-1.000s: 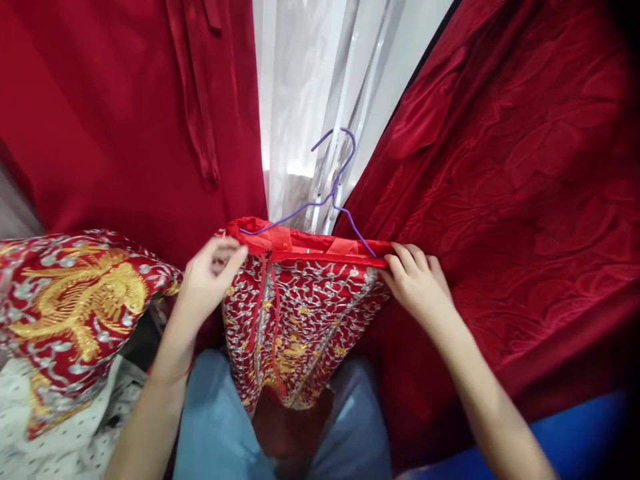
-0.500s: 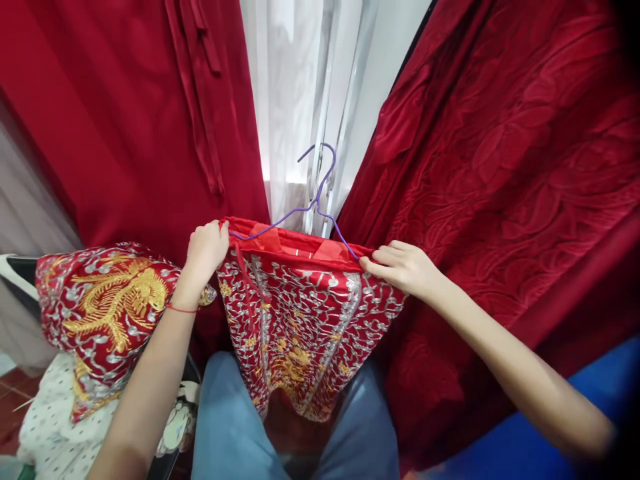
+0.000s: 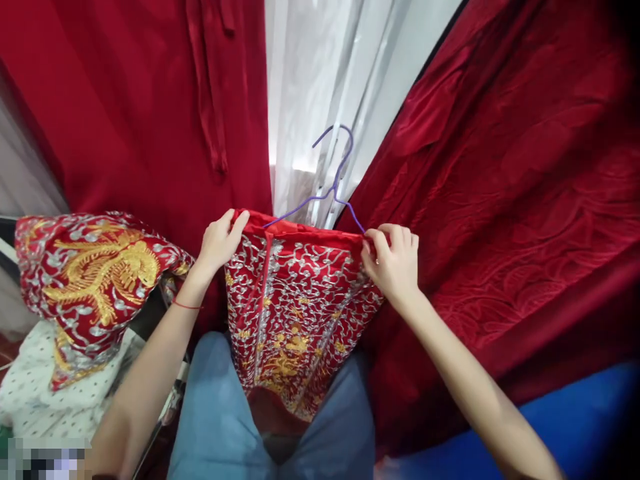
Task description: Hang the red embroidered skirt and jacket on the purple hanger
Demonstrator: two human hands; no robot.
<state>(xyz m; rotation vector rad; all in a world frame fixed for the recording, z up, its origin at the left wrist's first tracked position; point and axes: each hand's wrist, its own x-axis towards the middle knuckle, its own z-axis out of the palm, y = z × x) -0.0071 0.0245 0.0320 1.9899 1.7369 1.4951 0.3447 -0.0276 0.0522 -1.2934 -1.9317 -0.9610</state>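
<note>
A red skirt (image 3: 300, 300) with silver and gold embroidery hangs between my hands, its lower part draped over my lap. At the left end of its waistband my left hand (image 3: 220, 240) pinches the cloth, thumb at the edge. My right hand (image 3: 395, 260) grips the right end, fingers curled over the band, a ring on one finger. Out of the waist opening rises a purple wire hanger (image 3: 336, 187), its hook pointing up and left; its lower part is hidden inside the skirt. A thin red tie (image 3: 267, 267) dangles down the skirt's front.
An embroidered red garment (image 3: 105, 273) with a gold figure lies at my left, on a white dotted cloth (image 3: 30, 367). Red fabric hangs at left (image 3: 140, 120) and right (image 3: 490, 200), with a white sheer curtain (image 3: 305, 87) between. Something blue (image 3: 575, 407) lies at lower right.
The waistband has closed up around the hanger, and less of its inside shows. My hands have come closer together, the right one now curled over the band. The view has shifted slightly.
</note>
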